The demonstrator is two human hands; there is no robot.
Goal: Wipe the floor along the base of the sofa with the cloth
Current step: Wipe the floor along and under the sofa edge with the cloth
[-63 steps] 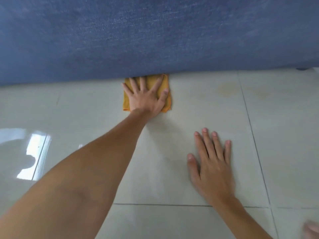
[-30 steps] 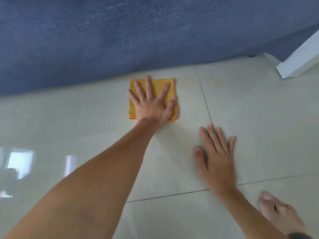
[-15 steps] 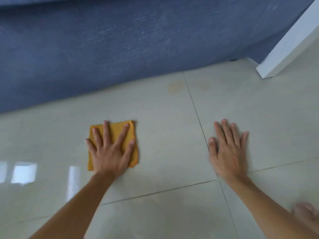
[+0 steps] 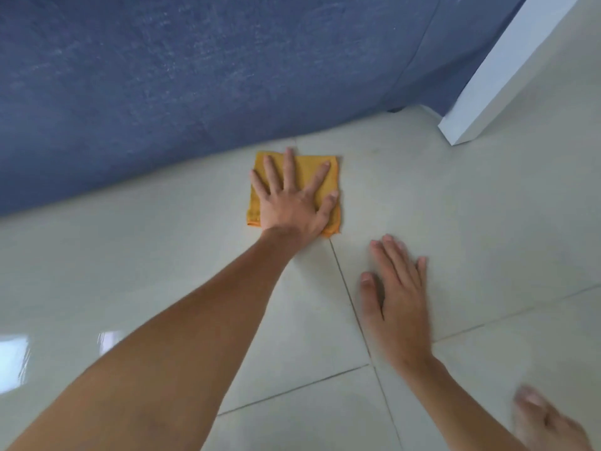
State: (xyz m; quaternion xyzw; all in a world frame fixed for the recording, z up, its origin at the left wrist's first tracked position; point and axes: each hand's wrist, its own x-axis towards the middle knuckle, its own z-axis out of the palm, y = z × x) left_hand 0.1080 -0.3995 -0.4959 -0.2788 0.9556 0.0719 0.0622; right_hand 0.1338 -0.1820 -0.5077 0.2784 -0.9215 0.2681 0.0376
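Now flat — left hand [image 4: 292, 203] on cloth [image 4: 309, 172]

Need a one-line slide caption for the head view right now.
Left hand presses the folded orange cloth flat at the blue sofa base; right hand braces on the tiled floor.

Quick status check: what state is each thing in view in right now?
Orange cloth: folded square, flat on the floor, top edge near the sofa base.
Left hand: fingers spread, pressed flat on the cloth.
Right hand: flat on bare tile, empty.
Blue sofa: base just above floor.
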